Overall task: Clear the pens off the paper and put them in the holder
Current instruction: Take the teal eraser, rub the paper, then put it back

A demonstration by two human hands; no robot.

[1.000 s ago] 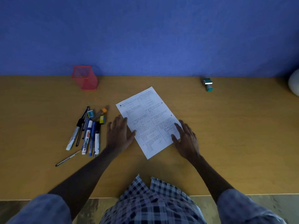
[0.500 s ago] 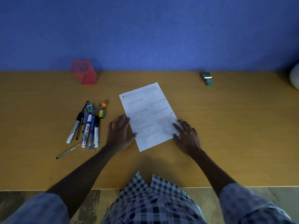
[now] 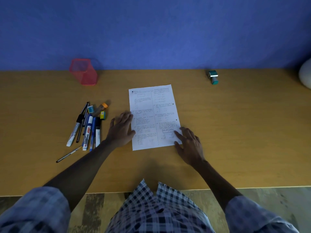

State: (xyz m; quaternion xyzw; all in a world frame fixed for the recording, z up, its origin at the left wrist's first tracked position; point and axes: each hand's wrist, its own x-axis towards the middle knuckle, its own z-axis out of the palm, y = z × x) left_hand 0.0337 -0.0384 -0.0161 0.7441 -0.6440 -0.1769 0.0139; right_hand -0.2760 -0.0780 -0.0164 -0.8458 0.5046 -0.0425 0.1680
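A printed white paper lies nearly square to me in the middle of the wooden desk. My left hand rests flat at its left edge, fingers spread. My right hand presses on its lower right corner, fingers apart. Neither hand holds anything. Several pens and markers lie in a bunch on the bare desk left of the paper, with one thin pen apart below them. The red mesh holder stands upright at the back left by the wall.
Small erasers and an orange-capped tube lie at the top of the pen bunch. A teal stamp sits at the back right. A white rounded object shows at the right edge. The blue wall bounds the desk's far side.
Both hands have turned the paper clockwise from a slanted lie to nearly straight. The pens and the holder have not moved on the desk.
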